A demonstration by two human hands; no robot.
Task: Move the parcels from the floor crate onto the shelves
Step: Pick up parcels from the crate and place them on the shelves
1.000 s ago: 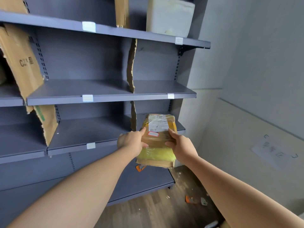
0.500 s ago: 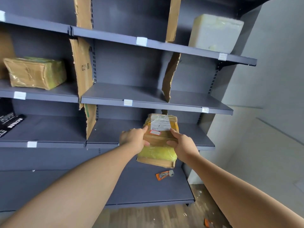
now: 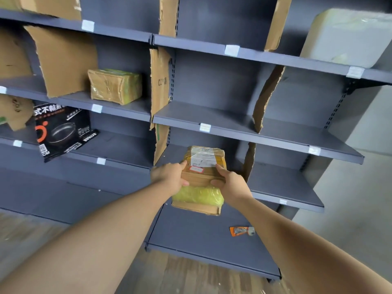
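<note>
1. Two hands on the parcel (image 3: 201, 194): L hand (image 3: 169, 177) & R hand (image 3: 230, 184) clamp its sides, thumbs on top. It's held in the air in front of the lower-mid bay of the shelves (image 3: 212, 115), not set down yet.
2. Change: view swung left, grip same. Prob still choosing a bay.
3. Vs 1 s ago: taped box (image 3: 115, 85) & black pan box (image 3: 63, 132) in the left bays now show.

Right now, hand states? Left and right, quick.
Left hand: grips the left edge of the tape-wrapped brown cardboard parcel with a white label.
Right hand: grips the parcel's right edge.
</note>
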